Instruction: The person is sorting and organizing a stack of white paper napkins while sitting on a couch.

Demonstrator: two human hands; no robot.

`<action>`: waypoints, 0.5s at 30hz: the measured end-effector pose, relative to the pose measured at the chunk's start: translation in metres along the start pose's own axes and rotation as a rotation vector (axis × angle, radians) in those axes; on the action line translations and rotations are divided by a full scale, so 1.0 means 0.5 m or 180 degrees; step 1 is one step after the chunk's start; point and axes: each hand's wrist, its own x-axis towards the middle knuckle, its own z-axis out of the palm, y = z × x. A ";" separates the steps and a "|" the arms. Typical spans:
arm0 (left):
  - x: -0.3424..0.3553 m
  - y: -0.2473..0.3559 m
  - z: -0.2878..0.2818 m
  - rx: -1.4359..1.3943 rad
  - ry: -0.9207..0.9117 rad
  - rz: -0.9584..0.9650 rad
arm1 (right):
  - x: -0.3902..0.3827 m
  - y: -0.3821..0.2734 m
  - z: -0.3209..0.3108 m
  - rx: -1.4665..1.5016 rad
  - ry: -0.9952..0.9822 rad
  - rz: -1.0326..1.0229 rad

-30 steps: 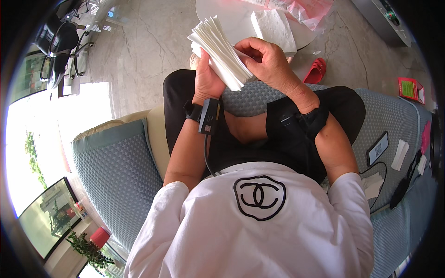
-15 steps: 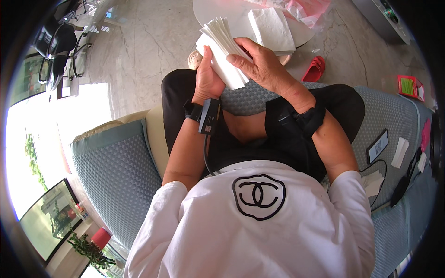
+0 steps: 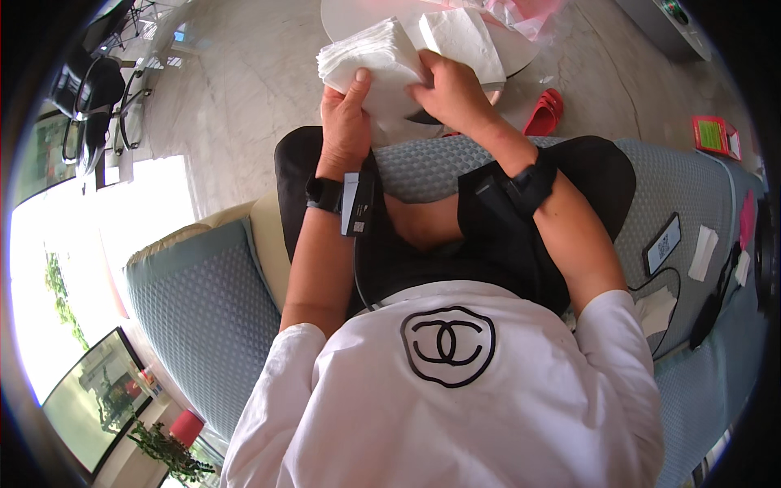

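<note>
A thick stack of white paper napkins [image 3: 376,61] is held up between my two hands, in front of my knees. My left hand [image 3: 348,120] grips its near left corner, thumb lying on top. On its right edge, the fingers of my right hand [image 3: 452,89] are closed, with some fingertips hidden by the paper. The stack's left edge shows several layers fanned a little apart. Just beyond my right hand, a second pile of white napkins [image 3: 462,42] rests on a round white table [image 3: 342,18].
Pink plastic wrapping [image 3: 525,15] lies on the table's far side. A red slipper [image 3: 543,114] is on the marble floor. To my right on the blue quilted sofa [image 3: 675,191] are a phone [image 3: 662,244], a cable and folded white paper [image 3: 703,253]. A red box [image 3: 716,137] sits beyond.
The napkin stack has turned from edge-on to show its broad face and has moved slightly left and away from me. Both hands have moved with it, still gripping.
</note>
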 end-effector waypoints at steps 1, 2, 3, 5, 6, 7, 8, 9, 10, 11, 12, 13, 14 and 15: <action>0.016 0.003 -0.005 0.0089 -0.0165 0.0139 | 0.012 0.007 0.004 0.0099 0.0240 -0.0119; 0.025 0.009 -0.010 0.0091 -0.0180 0.0129 | 0.022 0.013 0.007 0.0198 0.0481 -0.0239; 0.035 0.017 -0.009 0.0570 -0.0268 0.0144 | 0.030 0.019 0.007 0.0212 0.0612 -0.0287; 0.053 0.015 0.000 0.1022 -0.0421 0.0289 | 0.038 0.040 0.014 0.0302 0.0767 -0.0274; 0.065 0.003 -0.004 0.1021 -0.0445 0.0271 | 0.038 0.051 0.022 0.0402 0.0900 -0.0274; 0.077 -0.010 -0.013 0.1325 -0.0561 0.0475 | 0.039 0.056 0.025 0.0392 0.0920 -0.0263; 0.086 -0.025 -0.022 0.1626 -0.0676 0.0680 | 0.041 0.062 0.029 0.0350 0.0878 -0.0228; 0.089 -0.036 -0.029 0.1665 -0.0607 0.0575 | 0.043 0.061 0.030 0.0319 0.0826 -0.0195; 0.094 -0.046 -0.037 0.1667 -0.0617 0.0570 | 0.044 0.060 0.030 0.0319 0.0834 -0.0187; 0.099 -0.054 -0.046 0.1763 -0.0567 0.0483 | 0.043 0.060 0.029 0.0287 0.0763 -0.0144; 0.099 -0.057 -0.045 0.1854 -0.0525 0.0384 | 0.042 0.059 0.027 0.0248 0.0693 -0.0086; 0.100 -0.061 -0.044 0.1851 -0.0539 0.0366 | 0.042 0.059 0.024 0.0244 0.0698 -0.0065; 0.100 -0.064 -0.043 0.1925 -0.0461 0.0486 | 0.043 0.060 0.022 0.0294 0.0699 -0.0079; 0.100 -0.065 -0.042 0.2004 -0.0378 0.0615 | 0.045 0.059 0.021 0.0350 0.0700 -0.0105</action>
